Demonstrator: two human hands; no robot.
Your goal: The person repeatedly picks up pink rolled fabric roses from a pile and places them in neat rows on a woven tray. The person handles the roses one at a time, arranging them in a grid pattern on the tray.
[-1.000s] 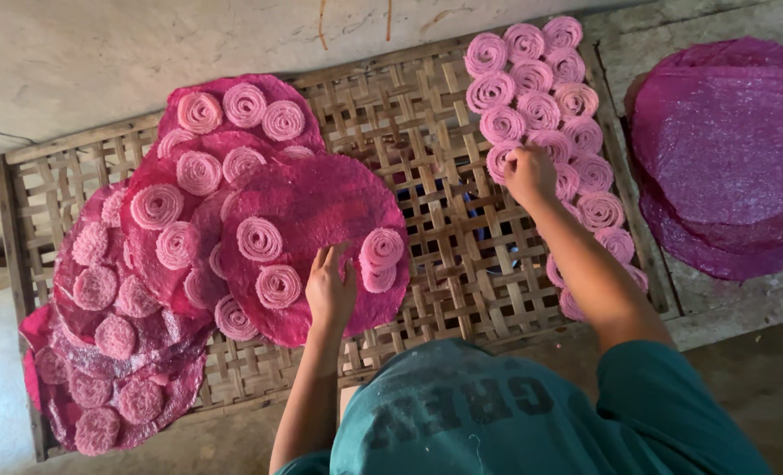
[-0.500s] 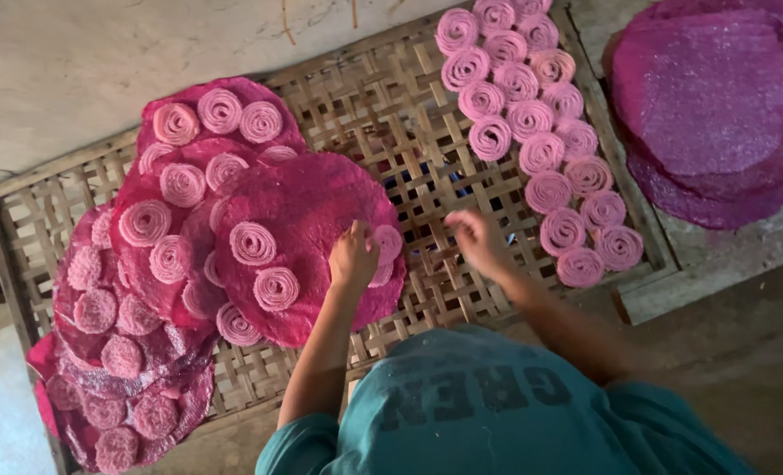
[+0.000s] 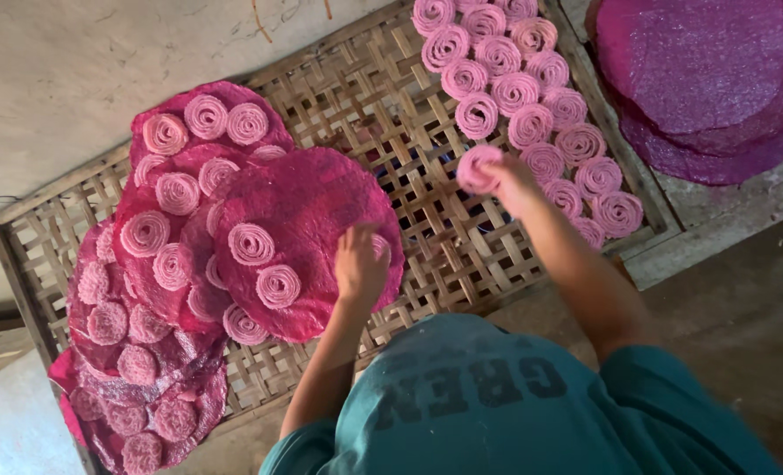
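My left hand (image 3: 361,264) lies flat on the right edge of the top round magenta sheet (image 3: 308,220), partly covering a pink spiral coil there. Two more coils (image 3: 251,244) sit on that sheet. My right hand (image 3: 510,183) hovers over the woven bamboo tray (image 3: 427,220), pinching one pink spiral coil (image 3: 477,167). Just right of that hand, rows of loose pink coils (image 3: 532,123) lie on the tray.
Several magenta sheets loaded with coils (image 3: 158,264) overlap on the tray's left side. A stack of bare purple-magenta round sheets (image 3: 699,79) rests on the concrete ledge at the upper right. Grey concrete floor (image 3: 101,79) surrounds the tray.
My right hand has come away from the rows of coils at the right and now holds one coil over the tray's middle. My left hand has stayed on the top sheet.
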